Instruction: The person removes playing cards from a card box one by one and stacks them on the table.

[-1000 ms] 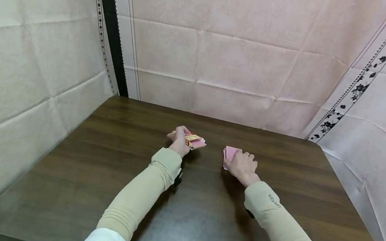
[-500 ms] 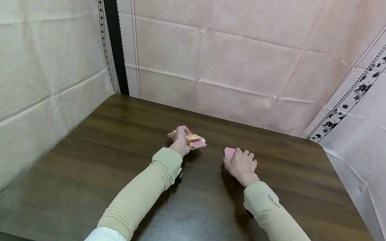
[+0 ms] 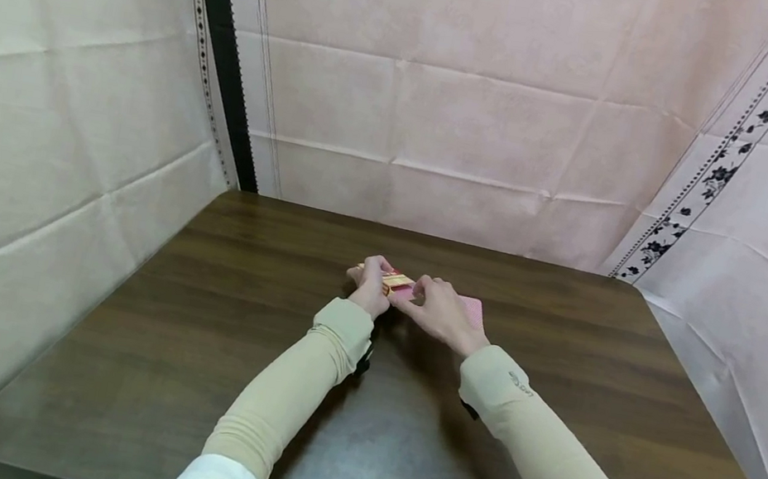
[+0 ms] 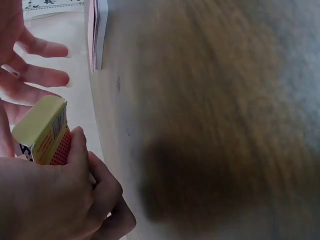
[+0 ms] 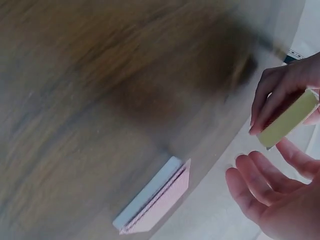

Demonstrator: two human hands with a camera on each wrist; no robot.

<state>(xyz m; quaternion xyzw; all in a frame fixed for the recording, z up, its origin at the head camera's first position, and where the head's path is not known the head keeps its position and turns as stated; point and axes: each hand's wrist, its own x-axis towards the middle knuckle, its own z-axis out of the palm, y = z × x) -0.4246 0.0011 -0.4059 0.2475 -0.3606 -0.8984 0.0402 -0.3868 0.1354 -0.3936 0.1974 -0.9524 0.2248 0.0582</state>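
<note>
Over a brown wood-grained tabletop, the left hand grips a yellow-and-red card box near the far edge. At the box's other end is the right hand, several fingers extended; I cannot tell whether it pinches the box. Half a second earlier this hand covered part of the pink-backed cards; now it has moved left, and the left hand with the box has shifted slightly rightward. The cards lie on the table, just right of the right hand. Creased pale cloth walls the back and sides, with a black band left and floral border right.
</note>
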